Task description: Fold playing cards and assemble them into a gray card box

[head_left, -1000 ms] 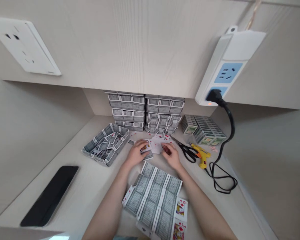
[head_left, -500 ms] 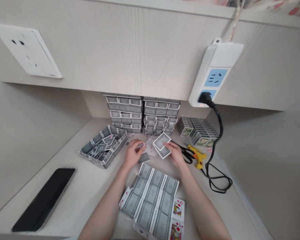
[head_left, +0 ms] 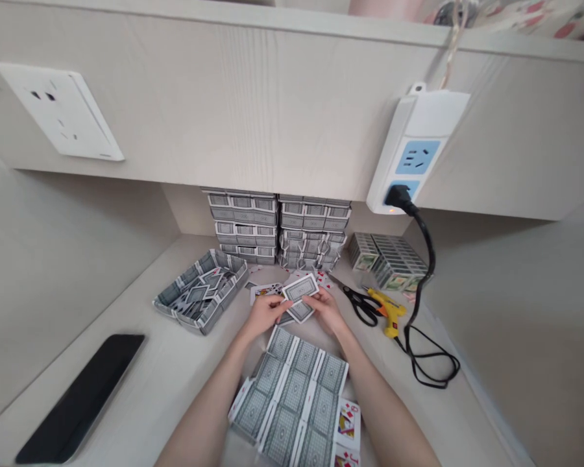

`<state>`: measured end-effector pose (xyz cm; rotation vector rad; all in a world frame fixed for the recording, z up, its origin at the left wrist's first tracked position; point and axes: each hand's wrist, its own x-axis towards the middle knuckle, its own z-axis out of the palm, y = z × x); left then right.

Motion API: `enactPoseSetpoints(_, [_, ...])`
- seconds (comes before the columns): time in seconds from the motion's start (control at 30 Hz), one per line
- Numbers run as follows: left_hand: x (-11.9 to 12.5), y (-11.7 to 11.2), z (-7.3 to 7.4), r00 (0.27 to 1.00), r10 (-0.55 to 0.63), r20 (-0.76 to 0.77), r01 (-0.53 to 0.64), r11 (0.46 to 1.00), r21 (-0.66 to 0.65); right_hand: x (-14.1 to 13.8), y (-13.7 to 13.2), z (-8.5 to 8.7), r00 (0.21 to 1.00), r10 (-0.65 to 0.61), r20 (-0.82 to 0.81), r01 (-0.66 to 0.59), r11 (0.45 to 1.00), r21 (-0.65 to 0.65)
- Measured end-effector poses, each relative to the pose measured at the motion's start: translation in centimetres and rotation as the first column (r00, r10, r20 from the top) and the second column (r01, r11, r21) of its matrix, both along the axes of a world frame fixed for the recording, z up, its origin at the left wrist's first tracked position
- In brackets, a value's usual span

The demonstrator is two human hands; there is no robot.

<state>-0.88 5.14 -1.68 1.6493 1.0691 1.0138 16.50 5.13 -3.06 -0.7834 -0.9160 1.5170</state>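
My left hand point(head_left: 264, 312) and my right hand point(head_left: 327, 309) meet over the desk and together pinch a few grey-backed playing cards point(head_left: 300, 296), held back side up. Loose face-up cards point(head_left: 267, 291) lie on the desk just beyond the hands. Below my wrists lies a flat sheet of joined grey-backed cards point(head_left: 294, 395), with red face cards point(head_left: 346, 418) at its right edge.
A shallow tray made of cards point(head_left: 200, 293) sits left of the hands. Stacked card boxes point(head_left: 278, 229) stand at the back wall, green-edged packs point(head_left: 387, 261) to their right. Scissors point(head_left: 361, 301), a yellow glue gun point(head_left: 389, 309) and its black cable point(head_left: 428, 353) lie right. A black phone point(head_left: 80, 395) lies near left.
My right hand lifted grey-backed cards from the loose pile and brought them toward me; my left hand left the face-up cards and joined it on the held cards.
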Motion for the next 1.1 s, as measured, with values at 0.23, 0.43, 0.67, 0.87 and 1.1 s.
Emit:
enactPoseSetpoints(0.23, [-1.0, 0.1, 0.5, 0.976, 0.193, 0.098, -0.196, 0.980, 0.026, 0.5, 0.0, 0.5, 0.995, 0.036, -0.096, -0.044, 0.996, -0.075])
enactPoseSetpoints(0.43, [-1.0, 0.1, -0.9, 0.991, 0.005, -0.130, 0.019, 0.983, 0.180, 0.6, -0.3, 0.4, 0.998, 0.065, 0.015, -0.063, 0.992, -0.108])
enactPoseSetpoints(0.67, [-0.6, 0.0, -0.3, 0.997, -0.069, 0.018, 0.067, 0.993, 0.101, 0.1, 0.1, -0.3, 0.997, -0.020, 0.076, 0.028, 0.993, -0.113])
enactPoseSetpoints(0.87, [-0.1, 0.5, -0.7, 0.985, 0.107, 0.132, -0.083, 0.981, -0.175, 0.1, 0.1, -0.2, 0.998, -0.022, 0.052, 0.026, 0.997, -0.071])
enactPoseSetpoints(1.1, [0.0, 1.0, -1.5, 0.993, 0.108, 0.051, -0.099, 0.985, -0.142, 0.0, 0.2, -0.4, 0.997, -0.025, 0.070, 0.030, 0.997, -0.078])
